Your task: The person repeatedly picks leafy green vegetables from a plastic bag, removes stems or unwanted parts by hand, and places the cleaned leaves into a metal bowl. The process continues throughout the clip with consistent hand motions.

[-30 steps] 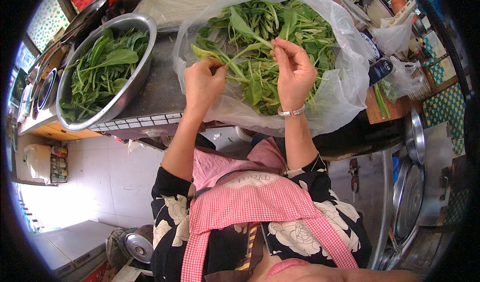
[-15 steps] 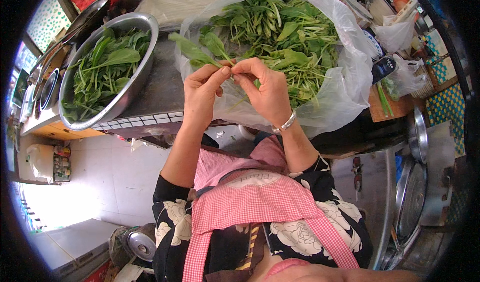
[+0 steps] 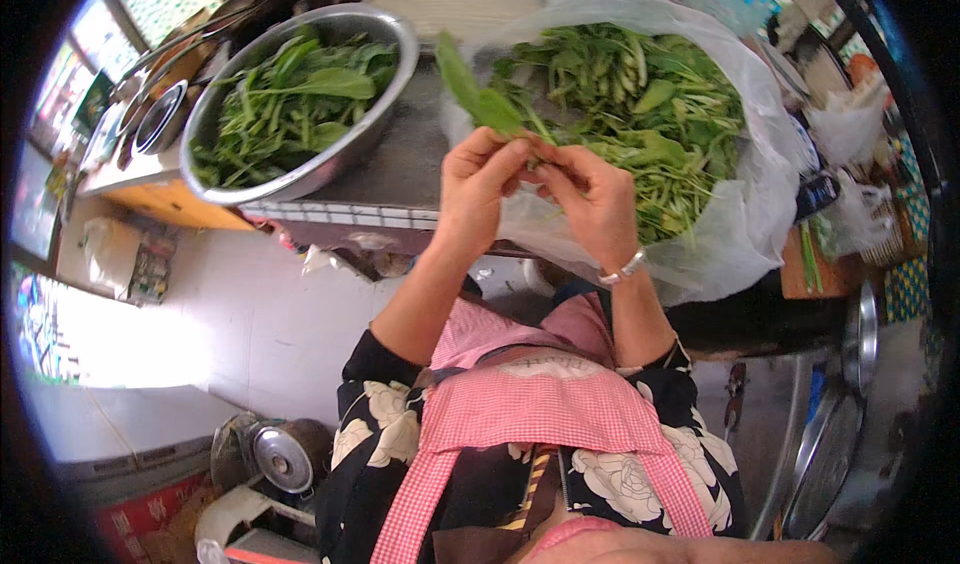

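Across the dark surface [image 3: 415,159], over the left side of the plastic bag [image 3: 745,262], I have left hand [image 3: 475,186] and right hand [image 3: 598,207], each grip pinched on a leafy sprig [image 3: 499,111] that looks light, limp and easily bruised, best taken by its firmer stem end.

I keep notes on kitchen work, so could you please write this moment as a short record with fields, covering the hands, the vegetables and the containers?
Left hand: pinches a leafy sprig, leaves pointing up and left
Right hand: fingertips together at the stem end, beside the left; bracelet on wrist
Bowl: metal, at left on the dark counter, holding greens
Bag: clear plastic, open, right of the bowl, with more greens inside
Clothing: pink checked apron
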`<state>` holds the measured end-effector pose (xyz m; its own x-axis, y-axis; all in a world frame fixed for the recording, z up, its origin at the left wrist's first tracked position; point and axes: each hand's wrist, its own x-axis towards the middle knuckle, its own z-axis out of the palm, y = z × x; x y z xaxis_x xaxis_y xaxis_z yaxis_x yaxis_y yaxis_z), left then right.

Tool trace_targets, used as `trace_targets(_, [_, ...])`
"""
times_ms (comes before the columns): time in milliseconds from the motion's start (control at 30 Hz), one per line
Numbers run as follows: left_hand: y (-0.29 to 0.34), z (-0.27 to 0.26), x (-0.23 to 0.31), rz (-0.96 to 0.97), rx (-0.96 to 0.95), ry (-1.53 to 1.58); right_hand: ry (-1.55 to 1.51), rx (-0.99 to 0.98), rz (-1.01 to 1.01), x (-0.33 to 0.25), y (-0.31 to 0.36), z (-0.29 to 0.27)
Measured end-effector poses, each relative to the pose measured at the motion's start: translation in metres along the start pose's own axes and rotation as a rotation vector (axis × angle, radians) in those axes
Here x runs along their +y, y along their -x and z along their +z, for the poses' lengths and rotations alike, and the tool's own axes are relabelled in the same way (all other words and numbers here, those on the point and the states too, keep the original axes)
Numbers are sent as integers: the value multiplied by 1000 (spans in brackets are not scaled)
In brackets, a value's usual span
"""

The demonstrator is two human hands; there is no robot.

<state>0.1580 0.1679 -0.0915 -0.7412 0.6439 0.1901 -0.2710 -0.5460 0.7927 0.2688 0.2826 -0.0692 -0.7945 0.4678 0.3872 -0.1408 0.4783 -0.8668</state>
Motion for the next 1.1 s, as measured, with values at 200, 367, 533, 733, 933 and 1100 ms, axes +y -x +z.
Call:
trace_targets(200, [-11,-28,86,420,155,-726,251,-27,-179,4,-7,-15])
trace_targets(367, [-34,-92,187,543,632,-2169,734,-1,-315,25,-19,-21])
trace_targets(533, [-46,-129,219,-215,506,-2202,891,-73,-202,40,-23,-12])
trace_targets(733, [-17,-136,211,190,610,-2350,505,100,-43,46,-31,-33])
trace_targets(933, [-7,-65,128,810,131,-1664,-226,242,93,37,-32,-47])
trace_targets(1100, [-2,3,33,190,-397,-1136,-419,241,58,26,-22,-45])
